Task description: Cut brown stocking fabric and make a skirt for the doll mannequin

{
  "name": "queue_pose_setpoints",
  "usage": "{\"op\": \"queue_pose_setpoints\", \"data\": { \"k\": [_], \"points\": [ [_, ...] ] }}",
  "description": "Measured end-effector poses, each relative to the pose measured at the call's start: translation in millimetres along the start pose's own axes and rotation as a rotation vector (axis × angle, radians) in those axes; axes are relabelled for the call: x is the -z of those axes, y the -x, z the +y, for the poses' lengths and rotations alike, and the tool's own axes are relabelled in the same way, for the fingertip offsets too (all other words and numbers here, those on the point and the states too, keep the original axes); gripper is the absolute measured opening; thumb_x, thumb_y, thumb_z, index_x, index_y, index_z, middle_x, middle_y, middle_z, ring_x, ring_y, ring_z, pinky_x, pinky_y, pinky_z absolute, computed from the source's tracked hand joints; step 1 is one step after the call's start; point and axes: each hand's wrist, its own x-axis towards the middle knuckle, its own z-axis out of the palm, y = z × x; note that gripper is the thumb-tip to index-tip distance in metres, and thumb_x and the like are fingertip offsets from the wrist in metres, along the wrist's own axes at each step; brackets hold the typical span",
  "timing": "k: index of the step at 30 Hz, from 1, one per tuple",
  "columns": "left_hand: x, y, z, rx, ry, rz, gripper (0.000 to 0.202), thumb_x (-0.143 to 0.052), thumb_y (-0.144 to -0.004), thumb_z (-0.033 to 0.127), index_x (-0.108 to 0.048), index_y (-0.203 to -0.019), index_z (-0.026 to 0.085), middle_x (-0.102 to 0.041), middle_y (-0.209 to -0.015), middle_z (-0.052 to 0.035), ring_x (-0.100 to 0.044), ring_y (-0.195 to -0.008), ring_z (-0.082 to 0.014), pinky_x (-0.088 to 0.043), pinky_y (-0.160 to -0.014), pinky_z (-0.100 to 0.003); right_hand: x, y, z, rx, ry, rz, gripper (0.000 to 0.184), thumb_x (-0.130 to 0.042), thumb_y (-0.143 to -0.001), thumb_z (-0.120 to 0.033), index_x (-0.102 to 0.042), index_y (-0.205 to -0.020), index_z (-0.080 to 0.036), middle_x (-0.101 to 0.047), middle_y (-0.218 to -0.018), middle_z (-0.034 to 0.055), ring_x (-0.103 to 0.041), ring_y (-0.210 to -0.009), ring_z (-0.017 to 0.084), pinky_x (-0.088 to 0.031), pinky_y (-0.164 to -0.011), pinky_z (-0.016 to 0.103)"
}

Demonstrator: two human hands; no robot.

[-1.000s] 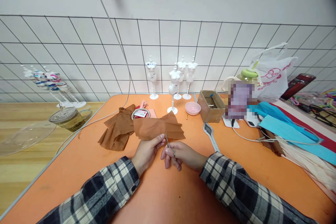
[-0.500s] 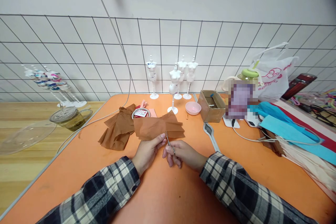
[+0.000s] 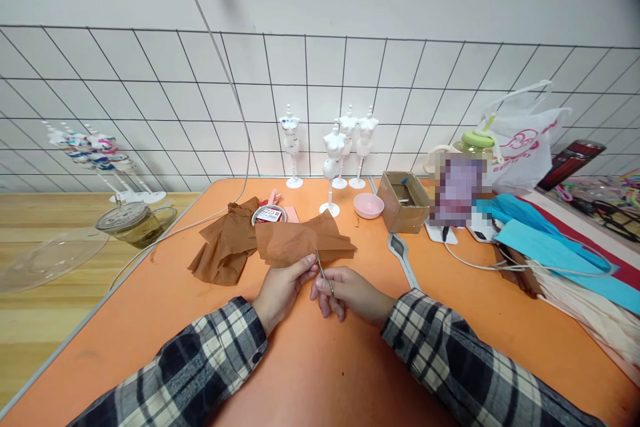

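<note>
My left hand [image 3: 287, 283] pinches the lower edge of a strip of brown fabric [image 3: 287, 243] between thumb and fingers. In my right hand [image 3: 350, 293] is a small pair of metal scissors [image 3: 323, 270], the fingers closed round its handles. The blades point up against the fabric, close to my left thumb. A second, crumpled piece of brown fabric [image 3: 225, 247] lies to the left on the orange table [image 3: 300, 373]. Behind the strip rests a round ring with a red and white label [image 3: 270, 214].
Several white mini dress forms [image 3: 334, 150] stand at the back. A pink bowl [image 3: 369, 206] and a cardboard box [image 3: 404, 203] sit right of them. Blue cloth [image 3: 555, 247], a phone [image 3: 457, 190] and cables lie far right; a glass teapot [image 3: 129, 223] is left.
The right end of the brown strip has shifted slightly outward to the right. My hands and the scissors hold nearly the same place.
</note>
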Motion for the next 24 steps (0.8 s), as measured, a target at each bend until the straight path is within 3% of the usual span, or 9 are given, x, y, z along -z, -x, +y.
{"op": "queue_pose_setpoints", "data": {
  "k": [10, 15, 24],
  "points": [
    [1.3, -2.3, -1.3, 0.030, 0.073, 0.033, 0.026, -0.085, -0.060, 0.014, -0.067, -0.078, 0.011, -0.067, -0.069, -0.0008, -0.062, -0.061, -0.0093, -0.054, -0.059, -0.018, -4.8, -0.3, -4.0, -0.039, 0.069, 0.052, 0.040, -0.058, -0.081, -0.054, -0.057, -0.082, -0.014, -0.059, -0.057, -0.0021, -0.042, -0.037, 0.005, -0.033, -0.037, 0.018],
    [3.3, -1.8, -2.3, 0.066, 0.025, -0.033, 0.024, -0.084, -0.064, 0.021, -0.066, -0.077, 0.012, -0.066, -0.064, -0.0015, -0.061, -0.055, -0.0111, -0.051, -0.053, -0.021, -2.3, -0.5, -1.7, -0.027, 0.012, 0.004, 0.049, -0.053, -0.082, -0.062, -0.059, -0.089, -0.014, -0.064, -0.065, 0.0010, -0.045, -0.039, 0.005, -0.037, -0.039, 0.018],
    [4.8, -1.1, -4.5, 0.087, -0.013, -0.127, 0.023, -0.081, -0.069, 0.027, -0.065, -0.079, 0.013, -0.063, -0.058, -0.0007, -0.063, -0.057, -0.0166, -0.051, -0.055, -0.027, -3.4, -2.1, -0.6, 0.013, 0.023, 0.022, 0.052, -0.052, -0.081, -0.066, -0.057, -0.085, -0.014, -0.062, -0.062, 0.0000, -0.042, -0.037, 0.005, -0.035, -0.037, 0.018]
  ]
}}
